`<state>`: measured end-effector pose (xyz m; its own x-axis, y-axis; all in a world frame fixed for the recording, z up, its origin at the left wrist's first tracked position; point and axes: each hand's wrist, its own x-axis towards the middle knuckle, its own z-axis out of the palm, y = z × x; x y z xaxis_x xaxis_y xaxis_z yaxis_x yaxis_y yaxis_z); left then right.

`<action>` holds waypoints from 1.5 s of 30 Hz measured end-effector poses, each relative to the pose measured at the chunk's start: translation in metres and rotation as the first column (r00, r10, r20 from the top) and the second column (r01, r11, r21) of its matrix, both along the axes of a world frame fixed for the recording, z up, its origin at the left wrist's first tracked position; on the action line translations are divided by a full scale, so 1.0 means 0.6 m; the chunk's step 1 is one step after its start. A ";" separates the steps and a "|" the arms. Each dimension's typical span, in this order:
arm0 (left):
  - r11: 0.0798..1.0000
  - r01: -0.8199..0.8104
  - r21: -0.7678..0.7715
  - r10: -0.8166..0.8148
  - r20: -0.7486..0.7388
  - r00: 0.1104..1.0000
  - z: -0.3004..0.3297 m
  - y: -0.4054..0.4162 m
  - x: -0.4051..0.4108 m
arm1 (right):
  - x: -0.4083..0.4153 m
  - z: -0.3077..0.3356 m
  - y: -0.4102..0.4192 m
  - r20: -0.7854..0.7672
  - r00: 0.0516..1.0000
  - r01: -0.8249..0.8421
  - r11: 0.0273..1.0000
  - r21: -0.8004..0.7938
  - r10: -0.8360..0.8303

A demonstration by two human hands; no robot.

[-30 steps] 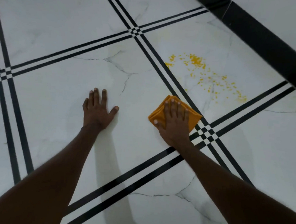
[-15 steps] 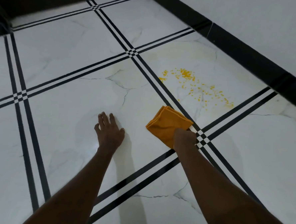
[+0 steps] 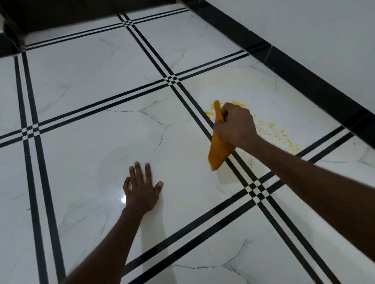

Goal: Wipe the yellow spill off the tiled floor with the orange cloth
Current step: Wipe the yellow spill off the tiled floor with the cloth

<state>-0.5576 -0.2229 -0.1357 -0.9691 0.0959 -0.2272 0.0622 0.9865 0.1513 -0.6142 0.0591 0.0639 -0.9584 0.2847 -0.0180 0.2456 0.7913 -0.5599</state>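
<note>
Since 1.0 s ago the right hand (image 3: 236, 125) has lifted the orange cloth (image 3: 219, 151) off the tiled floor (image 3: 85, 118) and carried it to the near edge of the yellow spill (image 3: 275, 134), fingers curled round it; judged: wipe imminent, spill untouched. Left hand (image 3: 142, 190) flat on the floor, fingers spread. No containers visible.

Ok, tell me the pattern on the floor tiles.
White marbled tiles with faint grey veins, bordered by double black stripes; clearest in the head view.
</note>
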 end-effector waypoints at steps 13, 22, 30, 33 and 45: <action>0.999 -0.002 -0.041 0.006 0.101 0.995 0.018 0.001 -0.007 | 0.109 -0.157 0.003 0.316 0.807 -0.579 0.772 0.262 0.499; 0.998 -0.014 -0.065 0.019 0.070 0.997 0.007 -0.007 -0.012 | 0.124 -0.324 -0.096 0.179 0.876 -0.482 0.804 0.348 0.447; 1.000 0.017 -0.016 -0.018 -0.048 0.999 0.032 0.028 0.007 | 0.257 -0.333 0.125 0.138 0.981 -0.183 0.887 0.424 0.136; 0.979 0.206 0.001 -0.206 -0.036 0.978 0.023 0.096 0.014 | 0.245 -0.322 0.169 0.169 0.974 0.068 0.903 0.424 -0.153; 0.967 0.250 -0.051 -0.245 0.093 0.965 0.025 0.106 0.007 | 0.240 -0.329 0.102 0.070 0.998 -0.026 0.926 0.378 -0.001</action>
